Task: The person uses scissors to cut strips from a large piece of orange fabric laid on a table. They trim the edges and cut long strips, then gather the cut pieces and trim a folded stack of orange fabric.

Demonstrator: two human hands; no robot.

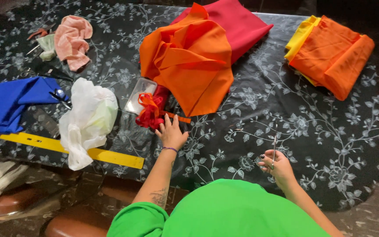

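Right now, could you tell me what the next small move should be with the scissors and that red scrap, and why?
Probably close the left hand on the red scrap: its fingers lie flat at the scrap's edge, not gripping, while the right hand holds the scissors upright, well apart from it.

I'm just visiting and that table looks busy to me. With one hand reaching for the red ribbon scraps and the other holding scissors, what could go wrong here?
The right hand holds scissors pointing up off the table; a slip could nick fabric or fingers. The left hand reaches toward tangled red ribbon scraps beside a clear plastic box, which might get dragged along. The yellow ruler lies near the table edge and could be knocked off.
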